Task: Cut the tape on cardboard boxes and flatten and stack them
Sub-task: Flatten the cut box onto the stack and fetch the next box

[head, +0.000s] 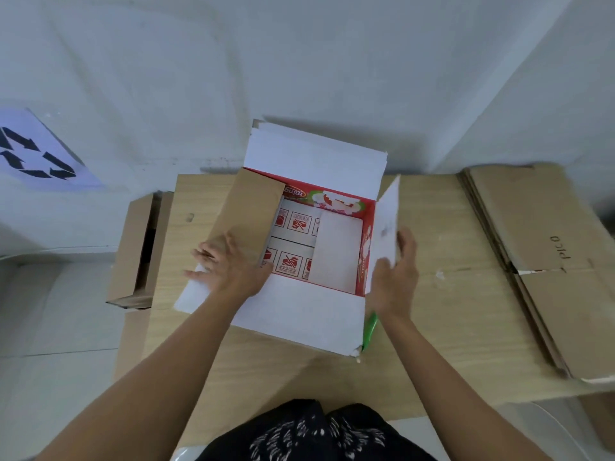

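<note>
An open cardboard box with white flaps and a red printed inside (299, 314) sits in the middle of the pale wooden table (432, 327), right in front of the person. Its far and near flaps are folded outward. The left hand (229, 264) lies on the near end of the brown left flap (249, 207), which tilts over the opening; the fingers are spread and straight, gripping nothing. The right hand (396, 274) pinches the white right flap (387, 214), thumb on the inner face and fingers behind, and that flap stands nearly upright. A slim green object (370, 329) lies by the box's near right corner, under the right wrist; I can't tell what it is. A stack of flattened brown cardboard (549, 261) lies on the table's right end. Left of the table stands an open brown carton (133, 247). A white sheet with black recycling arrows (36, 151) is on the wall.
</note>
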A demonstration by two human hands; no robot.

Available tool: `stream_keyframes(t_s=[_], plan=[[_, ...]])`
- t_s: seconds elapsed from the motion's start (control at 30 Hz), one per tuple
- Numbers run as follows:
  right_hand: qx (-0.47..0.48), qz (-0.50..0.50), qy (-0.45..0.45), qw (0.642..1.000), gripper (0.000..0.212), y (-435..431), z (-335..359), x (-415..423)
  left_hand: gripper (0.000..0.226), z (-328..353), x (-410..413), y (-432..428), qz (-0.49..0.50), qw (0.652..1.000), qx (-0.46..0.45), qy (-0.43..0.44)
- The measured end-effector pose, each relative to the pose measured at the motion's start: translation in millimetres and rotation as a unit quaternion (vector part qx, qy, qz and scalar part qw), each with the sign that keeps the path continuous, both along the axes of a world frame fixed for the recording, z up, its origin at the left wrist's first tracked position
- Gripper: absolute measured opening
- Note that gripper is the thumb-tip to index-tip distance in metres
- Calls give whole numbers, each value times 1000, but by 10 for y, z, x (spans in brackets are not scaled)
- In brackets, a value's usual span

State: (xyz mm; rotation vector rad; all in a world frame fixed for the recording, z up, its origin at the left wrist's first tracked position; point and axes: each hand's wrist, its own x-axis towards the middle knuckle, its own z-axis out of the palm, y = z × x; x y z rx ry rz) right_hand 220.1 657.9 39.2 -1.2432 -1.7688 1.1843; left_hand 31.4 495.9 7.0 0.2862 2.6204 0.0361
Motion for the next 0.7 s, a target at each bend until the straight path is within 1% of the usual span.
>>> stream_keyframes(t_s=[0.03, 0.07, 0.1, 0.13, 0.17, 0.2, 0.23, 0.3, 0.37, 0.43, 0.53, 0.57, 0.6, 0.63, 0.7], plan=[[50, -19, -32, 998, 68, 86, -15, 117, 122, 1, -2, -3, 5, 1000, 5, -1], [108, -23, -104, 988, 68, 172, -50, 227, 123, 11, -7, 7, 12, 1000, 8, -7], [167, -14, -217, 962, 67, 250, -120, 323, 123, 42, -7, 32, 22, 1000, 13, -14], [206, 12, -339, 918, 67, 290, -191, 405, 123, 66, -8, 57, 33, 999, 16, -21], [208, 53, -440, 872, 65, 314, -272, 455, 123, 98, -7, 85, 45, 998, 22, -26], [182, 99, -501, 840, 62, 307, -331, 464, 123, 127, -1, 101, 53, 998, 24, -27], [135, 140, -522, 830, 61, 261, -376, 444, 123, 144, 6, 108, 59, 998, 27, -27], [57, 202, -503, 838, 74, 85, -423, 340, 122, 153, 7, 122, 59, 998, 26, -24], [43, 235, -492, 837, 83, -144, -447, 192, 120, 143, -19, 138, 56, 998, 21, -19], [43, 248, -494, 832, 86, -328, -463, 80, 115, 129, -49, 129, 49, 999, 9, -3], [45, 257, -508, 821, 91, -402, -497, 29, 119, 66, -105, 44, 13, 1000, -3, 23], [45, 264, -509, 818, 94, -381, -505, 37, 116, 72, -103, 14, 1, 999, 5, 33], [46, 271, -510, 815, 96, -341, -512, 56, 109, 84, -96, -25, -17, 999, 19, 39], [50, 275, -510, 813, 98, -284, -521, 77, 93, 106, -87, -72, -48, 997, 36, 50], [60, 278, -509, 812, 97, -180, -519, 102, 55, 176, -44, -181, -101, 987, 86, 91]])
